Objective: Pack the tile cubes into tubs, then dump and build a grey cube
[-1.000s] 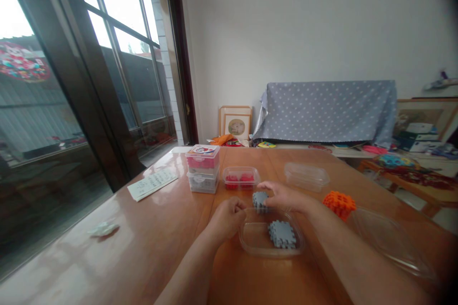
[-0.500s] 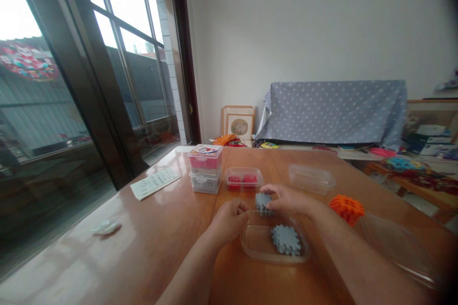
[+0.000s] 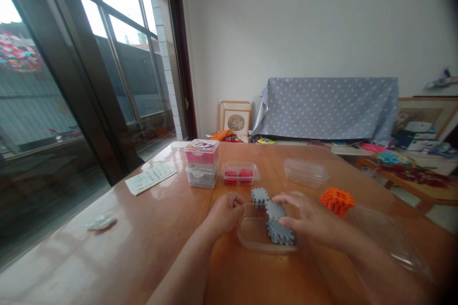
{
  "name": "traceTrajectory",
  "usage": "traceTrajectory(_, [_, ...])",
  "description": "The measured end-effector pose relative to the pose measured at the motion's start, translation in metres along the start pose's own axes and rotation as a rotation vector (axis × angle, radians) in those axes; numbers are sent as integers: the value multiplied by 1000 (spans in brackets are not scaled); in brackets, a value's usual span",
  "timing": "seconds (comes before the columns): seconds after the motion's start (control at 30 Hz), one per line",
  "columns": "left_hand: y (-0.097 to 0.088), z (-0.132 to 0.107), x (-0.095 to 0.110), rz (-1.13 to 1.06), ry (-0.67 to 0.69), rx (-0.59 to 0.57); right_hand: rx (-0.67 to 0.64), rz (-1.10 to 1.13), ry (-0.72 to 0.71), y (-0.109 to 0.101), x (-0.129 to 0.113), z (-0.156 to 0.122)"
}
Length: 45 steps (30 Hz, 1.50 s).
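Note:
My right hand (image 3: 304, 212) holds a grey interlocking foam-like tile piece (image 3: 276, 208) between thumb and fingers, above the clear plastic container (image 3: 250, 248). Inside that container, at its right side, lies a stack of grey toothed tiles (image 3: 281, 233), touching or just under the held piece. Another small grey tile stack (image 3: 260, 195) sits on the table beyond the container's far rim. My left hand (image 3: 227, 212) is closed at the container's far left corner, its fingertips pinched at the rim; the exact contact is hard to see.
An orange tile stack (image 3: 337, 201) and a clear lid (image 3: 390, 233) lie to the right. Further back are a tub with red pieces (image 3: 240, 174), two stacked boxes (image 3: 201, 164) and a clear tray (image 3: 306, 173). Paper (image 3: 150, 178) and a crumpled white item (image 3: 101, 222) lie left.
My right hand has moved from the far grey stack back toward me, bringing a grey piece over the container. The far stack looks lower. My left hand stays at the rim.

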State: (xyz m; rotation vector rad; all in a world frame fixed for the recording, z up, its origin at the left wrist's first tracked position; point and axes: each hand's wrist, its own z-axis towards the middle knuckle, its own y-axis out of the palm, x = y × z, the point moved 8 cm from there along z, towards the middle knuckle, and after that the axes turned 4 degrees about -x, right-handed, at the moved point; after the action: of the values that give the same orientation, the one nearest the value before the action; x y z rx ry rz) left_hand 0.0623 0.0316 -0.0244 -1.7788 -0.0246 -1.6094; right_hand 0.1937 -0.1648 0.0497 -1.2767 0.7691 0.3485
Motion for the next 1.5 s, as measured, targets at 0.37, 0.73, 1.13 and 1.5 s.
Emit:
traceTrajectory(0.37, [0,2,1,-21,-7,-30,17,-127,138,15,20,-38])
traceTrajectory(0.73, [-1,0,7,-28,-11,-21,-135,-238,-63,36,-6,-29])
traceTrajectory(1.13, [1,1,2,-29,-16,-35,-12,-204,-50,24,6,-24])
traceTrajectory(1.5, [0,1,2,-14,-7,-19,89,-16,-24,2,31,53])
